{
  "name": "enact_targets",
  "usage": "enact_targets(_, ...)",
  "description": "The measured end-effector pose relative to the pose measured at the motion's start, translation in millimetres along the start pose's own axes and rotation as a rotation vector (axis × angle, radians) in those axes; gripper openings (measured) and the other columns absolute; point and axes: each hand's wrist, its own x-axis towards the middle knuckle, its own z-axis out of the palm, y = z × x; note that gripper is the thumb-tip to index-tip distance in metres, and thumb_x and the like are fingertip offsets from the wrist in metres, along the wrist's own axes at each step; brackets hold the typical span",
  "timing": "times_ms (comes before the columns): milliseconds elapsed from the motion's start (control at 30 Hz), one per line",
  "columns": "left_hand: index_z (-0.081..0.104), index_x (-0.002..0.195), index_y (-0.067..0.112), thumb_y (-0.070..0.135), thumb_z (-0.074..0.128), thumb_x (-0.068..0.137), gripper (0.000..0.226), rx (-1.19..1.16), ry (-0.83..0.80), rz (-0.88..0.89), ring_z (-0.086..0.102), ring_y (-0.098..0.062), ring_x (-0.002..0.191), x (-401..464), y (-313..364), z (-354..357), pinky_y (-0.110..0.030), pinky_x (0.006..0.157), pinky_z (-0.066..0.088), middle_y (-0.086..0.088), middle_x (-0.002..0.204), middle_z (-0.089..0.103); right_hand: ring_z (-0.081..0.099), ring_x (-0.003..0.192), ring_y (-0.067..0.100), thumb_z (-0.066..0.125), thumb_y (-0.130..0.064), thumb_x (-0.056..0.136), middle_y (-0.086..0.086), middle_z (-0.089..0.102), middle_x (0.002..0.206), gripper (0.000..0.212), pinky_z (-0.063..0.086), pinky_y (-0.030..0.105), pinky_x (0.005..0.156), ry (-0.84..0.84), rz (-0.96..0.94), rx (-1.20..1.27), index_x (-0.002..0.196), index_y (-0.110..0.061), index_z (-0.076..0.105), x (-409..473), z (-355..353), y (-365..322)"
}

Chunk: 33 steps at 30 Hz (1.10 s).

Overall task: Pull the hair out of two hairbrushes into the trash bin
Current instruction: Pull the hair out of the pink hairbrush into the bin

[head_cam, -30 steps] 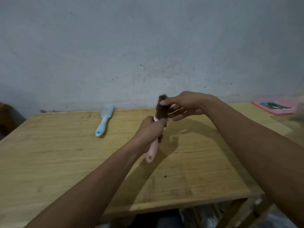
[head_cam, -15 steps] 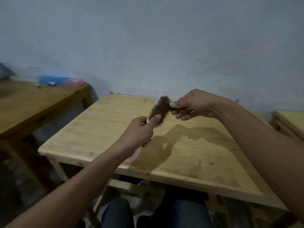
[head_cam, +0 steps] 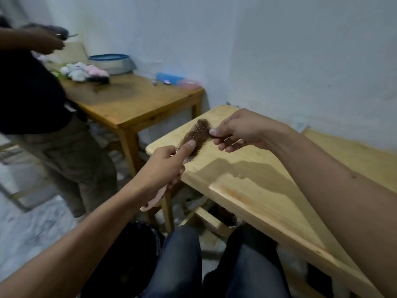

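Observation:
My left hand point(head_cam: 163, 171) grips a pink hairbrush point(head_cam: 153, 201) by its handle, thumb pressed on the bristle side. The brush head is matted with brown hair point(head_cam: 196, 136). My right hand point(head_cam: 238, 131) pinches the edge of that hair between thumb and forefinger, at the head's right side. Both hands are above the left corner of the light wooden table point(head_cam: 268, 190). A black trash bin point(head_cam: 126, 261) stands on the floor below, left of my knees. The second hairbrush is out of view.
A person point(head_cam: 43, 100) in dark top and grey trousers stands at the left beside a darker wooden table point(head_cam: 133, 104) holding a bowl point(head_cam: 110, 63), soft toys and small boxes. My legs point(head_cam: 182, 267) are under the light table's edge.
The view has swung left and down, away from the blue brush on the table. Both hands with the pink brush have moved to the table's left corner, over the bin side; the right hand keeps pinching the hair.

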Motion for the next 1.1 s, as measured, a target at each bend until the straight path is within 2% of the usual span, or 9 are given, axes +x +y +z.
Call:
enact_targets(233,0.062,0.104,-0.009,0.056,0.062,0.092,0.066,-0.030,0.312,-0.120,0.040,-0.014,0.042,-42,-53,-71,-0.024,0.042,0.028,-0.007,0.064,0.050,0.072,0.063,0.016,0.071,-0.016,0.094,0.006,0.075,0.075,0.012,0.057,0.026,0.058,-0.269,-0.049,-0.197,0.090,-0.006,0.075,58,108,-27)
enact_targets(367,0.063,0.090,0.004,0.059,0.062,0.090,0.055,-0.020,0.432,-0.191,0.042,-0.014,0.043,-75,-86,-110,-0.024,0.042,0.029,-0.007,0.064,0.052,0.069,0.061,0.015,0.070,-0.016,0.095,0.006,0.074,0.073,0.013,0.054,0.024,0.052,-0.387,-0.071,-0.249,0.084,-0.010,0.075,71,183,-37)
enact_targets(433,0.065,0.100,-0.004,0.056,0.061,0.093,0.061,-0.029,0.491,-0.240,0.042,-0.016,0.046,-94,-101,-126,-0.026,0.044,0.029,-0.007,0.063,0.052,0.069,0.063,0.015,0.069,-0.017,0.095,0.006,0.074,0.074,0.014,0.054,0.022,0.052,-0.451,-0.080,-0.221,0.086,-0.009,0.076,75,216,-33)
enact_targets(500,0.061,0.103,-0.010,0.051,0.060,0.095,0.062,-0.075,0.529,-0.285,0.040,-0.016,0.047,-110,-118,-139,-0.026,0.043,0.028,-0.009,0.063,0.050,0.070,0.068,0.015,0.070,-0.019,0.095,0.006,0.075,0.076,0.015,0.057,0.024,0.059,-0.524,-0.097,-0.177,0.087,-0.009,0.077,78,246,-23)
enact_targets(600,0.060,0.086,0.004,0.050,0.062,0.095,0.047,-0.071,0.589,-0.342,0.041,-0.015,0.042,-126,-144,-153,-0.024,0.042,0.029,-0.009,0.059,0.049,0.068,0.067,0.012,0.070,-0.018,0.096,0.006,0.073,0.078,0.016,0.056,0.022,0.059,-0.588,-0.110,-0.112,0.092,-0.005,0.078,82,284,-2)
enact_targets(667,0.058,0.080,0.009,0.050,0.063,0.094,0.044,-0.058,0.623,-0.381,0.041,-0.014,0.039,-131,-164,-160,-0.024,0.042,0.030,-0.008,0.057,0.050,0.067,0.065,0.012,0.069,-0.017,0.097,0.006,0.071,0.077,0.018,0.054,0.021,0.058,-0.589,-0.111,-0.098,0.095,-0.001,0.078,86,307,14)
enact_targets(833,0.055,0.078,0.010,0.059,0.066,0.088,0.051,-0.002,0.679,-0.506,0.037,-0.013,0.041,-138,-216,-175,-0.028,0.047,0.028,-0.008,0.061,0.046,0.067,0.066,0.014,0.067,-0.015,0.097,0.005,0.071,0.072,0.021,0.057,0.029,0.065,-0.531,-0.031,-0.149,0.082,-0.005,0.078,108,349,52)
enact_targets(1033,0.056,0.078,0.003,0.066,0.065,0.084,0.064,0.082,0.682,-0.604,0.038,-0.017,0.047,-157,-254,-187,-0.030,0.047,0.028,-0.008,0.063,0.048,0.069,0.064,0.020,0.067,-0.012,0.092,0.008,0.072,0.069,0.022,0.058,0.033,0.063,-0.295,0.225,-0.274,0.077,0.000,0.077,144,369,87)
enact_targets(1100,0.059,0.080,-0.001,0.067,0.064,0.084,0.068,0.106,0.694,-0.613,0.041,-0.016,0.047,-164,-259,-189,-0.032,0.051,0.030,-0.006,0.060,0.050,0.073,0.066,0.023,0.065,-0.014,0.091,0.009,0.076,0.069,0.022,0.062,0.036,0.068,-0.227,0.218,-0.354,0.078,-0.001,0.079,148,379,91)
